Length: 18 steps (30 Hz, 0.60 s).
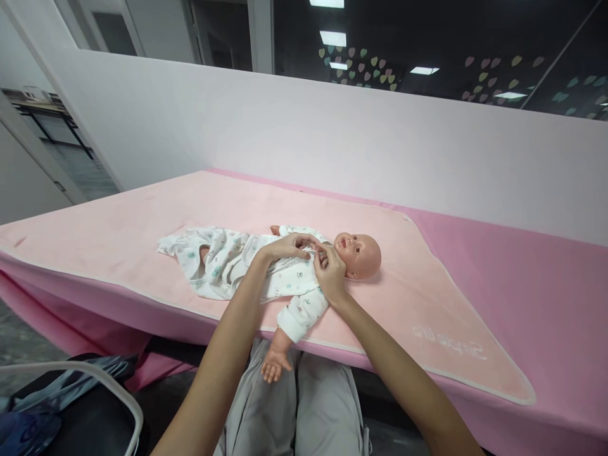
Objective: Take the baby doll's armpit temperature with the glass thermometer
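Observation:
A bald baby doll (358, 254) lies on its back, head to the right, dressed in a white outfit (294, 277) with small green and grey prints. My left hand (294, 246) rests over the chest, its fingers curled and pinching the cloth close to the neckline. Just below the doll's chin, my right hand (331, 269) is closed in a pinch on the same cloth. The fingertips of both hands meet there and hide the exact spot they grip. One doll arm (278, 354) hangs over the near table edge; the outfit's legs are rumpled at the left.
A pale pink mat (142, 202) with a light border lies under the doll, on a darker pink table cover (513, 278). Behind stands a white partition (332, 145). A chair with a pale curved frame (118, 392) is at the lower left, cloth on its seat.

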Motion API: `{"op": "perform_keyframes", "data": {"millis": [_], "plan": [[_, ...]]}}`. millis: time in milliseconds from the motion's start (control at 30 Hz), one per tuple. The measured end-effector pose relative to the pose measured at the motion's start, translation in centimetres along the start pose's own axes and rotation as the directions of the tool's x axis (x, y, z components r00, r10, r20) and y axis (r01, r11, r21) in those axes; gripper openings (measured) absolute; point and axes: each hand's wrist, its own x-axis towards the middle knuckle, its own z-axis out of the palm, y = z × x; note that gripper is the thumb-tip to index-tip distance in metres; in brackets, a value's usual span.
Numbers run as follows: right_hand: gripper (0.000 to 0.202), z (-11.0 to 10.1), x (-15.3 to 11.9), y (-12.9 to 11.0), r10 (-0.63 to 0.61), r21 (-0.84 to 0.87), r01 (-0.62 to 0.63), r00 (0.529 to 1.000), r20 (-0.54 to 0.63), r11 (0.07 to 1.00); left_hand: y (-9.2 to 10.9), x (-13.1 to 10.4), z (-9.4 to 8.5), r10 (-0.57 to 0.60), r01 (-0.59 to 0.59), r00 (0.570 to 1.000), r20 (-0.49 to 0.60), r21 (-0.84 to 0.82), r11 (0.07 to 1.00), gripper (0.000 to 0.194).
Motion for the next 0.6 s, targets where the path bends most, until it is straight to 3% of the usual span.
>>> {"op": "perform_keyframes", "data": {"millis": [267,600], "plan": [[0.031,0.04,0.05,-0.1,-0.045,0.002,0.045,0.999,0.019,0.999,-0.22,0.47,0.07,-0.038,0.038,0.999,-0.005,0.053,0.998,0.037],[0.029,-0.18,0.24,-0.31,-0.129,0.044,0.13,0.991,-0.029,0.991,0.24,-0.16,0.18,0.057,-0.057,0.998,0.008,0.056,0.997,0.043]]}}
